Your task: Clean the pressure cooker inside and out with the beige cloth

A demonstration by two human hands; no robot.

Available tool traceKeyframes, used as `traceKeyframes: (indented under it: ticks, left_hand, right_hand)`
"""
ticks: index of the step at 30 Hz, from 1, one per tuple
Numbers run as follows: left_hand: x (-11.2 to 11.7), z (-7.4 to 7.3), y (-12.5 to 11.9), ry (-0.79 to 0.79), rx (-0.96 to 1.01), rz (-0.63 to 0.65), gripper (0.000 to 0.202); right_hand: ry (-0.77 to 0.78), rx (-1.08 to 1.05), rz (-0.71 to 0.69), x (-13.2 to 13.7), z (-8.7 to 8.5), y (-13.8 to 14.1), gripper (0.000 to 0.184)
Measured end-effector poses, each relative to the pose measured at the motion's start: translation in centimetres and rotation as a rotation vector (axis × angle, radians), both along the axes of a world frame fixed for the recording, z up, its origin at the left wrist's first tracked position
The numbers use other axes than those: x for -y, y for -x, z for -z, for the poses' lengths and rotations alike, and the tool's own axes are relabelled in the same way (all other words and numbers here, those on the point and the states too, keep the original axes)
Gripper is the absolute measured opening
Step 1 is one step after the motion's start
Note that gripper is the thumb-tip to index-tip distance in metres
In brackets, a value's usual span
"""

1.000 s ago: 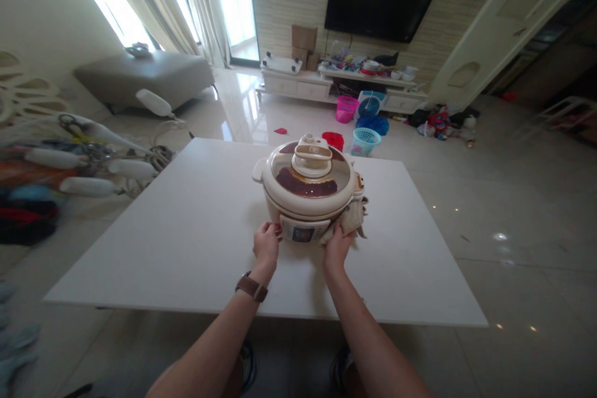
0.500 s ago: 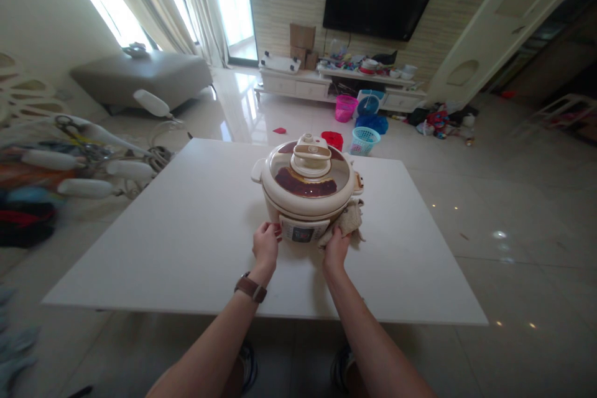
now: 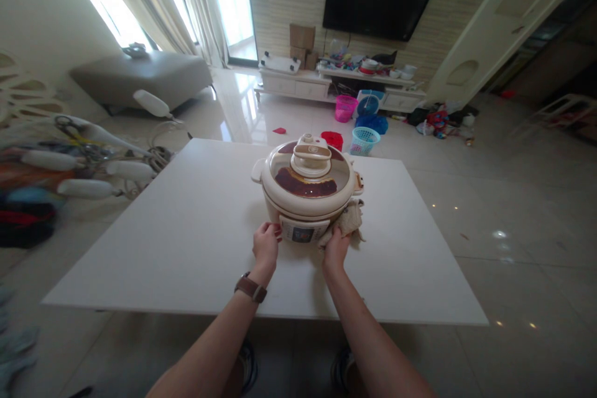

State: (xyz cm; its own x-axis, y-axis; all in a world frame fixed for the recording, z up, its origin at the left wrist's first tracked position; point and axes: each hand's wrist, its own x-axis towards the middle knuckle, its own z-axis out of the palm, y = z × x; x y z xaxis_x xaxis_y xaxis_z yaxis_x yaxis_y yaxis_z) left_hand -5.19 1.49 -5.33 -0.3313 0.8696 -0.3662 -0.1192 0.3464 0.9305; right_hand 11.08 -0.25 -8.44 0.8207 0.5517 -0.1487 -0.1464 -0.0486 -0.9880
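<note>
Directly ahead, cream cooker [image 3: 308, 189], left hand [image 3: 266, 244] curled against its front, right hand [image 3: 336, 246] gripping cloth [image 3: 349, 220] (pressed to it)

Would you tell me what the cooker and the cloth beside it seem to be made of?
The cooker looks like glossy cream plastic, with a shiny, reflective lid panel, perhaps glass. The cloth held by the right hand looks like soft, matte, crumpled fabric.

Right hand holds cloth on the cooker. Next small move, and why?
Probably slide the cloth further round the right side of the electric cooker: the right hand presses it low at the front-right, beside the control panel, and the left hand braces the front-left, so it should not slide.
</note>
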Motion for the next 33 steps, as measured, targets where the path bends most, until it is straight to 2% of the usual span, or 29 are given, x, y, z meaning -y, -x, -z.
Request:
traceKeyframes:
  ticks: [19,27,33]
  left_hand:
    - [-0.03,0.08,-0.07,0.0,0.009,-0.003,0.019]
    - [-0.03,0.15,-0.08,-0.007,0.011,-0.003,0.02]
    - [0.02,0.37,-0.09,-0.003,0.003,-0.007,0.02]
  right_hand:
    - [-0.006,0.009,0.001,0.04,0.26,0.07,0.06]
    - [-0.03,-0.011,0.004,0.12,-0.22,0.27,0.054]
    - [0.009,0.034,-0.01,0.03,0.19,0.05,0.058]
